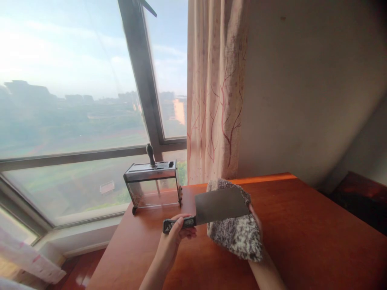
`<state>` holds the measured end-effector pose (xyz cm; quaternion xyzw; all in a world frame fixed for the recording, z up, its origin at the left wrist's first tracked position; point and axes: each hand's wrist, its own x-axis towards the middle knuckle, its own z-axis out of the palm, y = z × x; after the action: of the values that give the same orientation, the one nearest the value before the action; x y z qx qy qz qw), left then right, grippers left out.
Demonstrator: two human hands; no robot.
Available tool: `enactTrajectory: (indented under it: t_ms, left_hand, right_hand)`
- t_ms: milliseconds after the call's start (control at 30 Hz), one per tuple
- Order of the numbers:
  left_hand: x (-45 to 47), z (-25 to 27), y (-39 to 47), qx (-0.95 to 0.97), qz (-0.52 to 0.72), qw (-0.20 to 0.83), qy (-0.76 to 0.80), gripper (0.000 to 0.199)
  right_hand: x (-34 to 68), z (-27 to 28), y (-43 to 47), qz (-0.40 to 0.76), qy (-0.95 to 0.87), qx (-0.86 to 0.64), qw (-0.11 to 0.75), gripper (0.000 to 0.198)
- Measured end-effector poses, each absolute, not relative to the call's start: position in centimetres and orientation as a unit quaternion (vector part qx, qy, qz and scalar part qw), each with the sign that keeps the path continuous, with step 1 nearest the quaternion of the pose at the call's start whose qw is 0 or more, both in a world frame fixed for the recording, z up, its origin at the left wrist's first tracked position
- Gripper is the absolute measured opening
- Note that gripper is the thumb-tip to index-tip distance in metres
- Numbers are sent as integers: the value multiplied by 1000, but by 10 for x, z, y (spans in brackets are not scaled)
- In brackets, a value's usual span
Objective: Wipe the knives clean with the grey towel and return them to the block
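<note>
Clearly, the main risk sits where skin and steel come close: the left hand (pixel 179 231) is closed around the black handle (pixel 190 221) of a cleaver, thumb along the top and fingers curled beneath, while the right hand (pixel 256 219) is tucked behind a shaggy grey-and-white cloth (pixel 234 237), so I cannot tell whether its fingers pinch the cloth or lie spread under it. The broad cleaver blade (pixel 222 205) lies across the front of the cloth, its far end near the right hand. Which long side is sharp is not plain; from the way the handle lines up, probably the far one. If the fabric slipped or bunched, the edge could reach the hidden fingers, and loose pile might snag on it. The left grip looks fairly light for so wide a blade, so a twist at the handle could tip it towards the desk (pixel 302 229) and mark the glossy top. Farther out, a clear-sided knife holder (pixel 155 193) stands near the window (pixel 72 155), one dark handle (pixel 150 154) upright in it; a careless leftward swing might knock it. Beyond hangs a curtain (pixel 216 92), well apart from the steel.
</note>
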<state>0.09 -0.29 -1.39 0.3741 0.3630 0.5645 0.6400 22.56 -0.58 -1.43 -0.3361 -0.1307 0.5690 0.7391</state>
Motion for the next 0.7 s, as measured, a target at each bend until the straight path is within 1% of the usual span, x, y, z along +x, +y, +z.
enactTrajectory:
  t_ms: [167,433,567,700]
  left_hand:
    - [-1,-15,-2,363,565,637,379,39]
    - [0,-3,-5,347,573,629,396,35]
    - [-2,-1,-5,345,576,627,395,34]
    - [-4,-3,-4,337,578,635,385,31]
  right_hand:
    - [242,-8,-7,654,-134,-267,695,58]
    - [252,-4,-8,612,-138,-279,727,57]
    - [251,-9,-8,616,-139,-267,728,58]
    - [244,-14,-4,604,-113,-278,738,48]
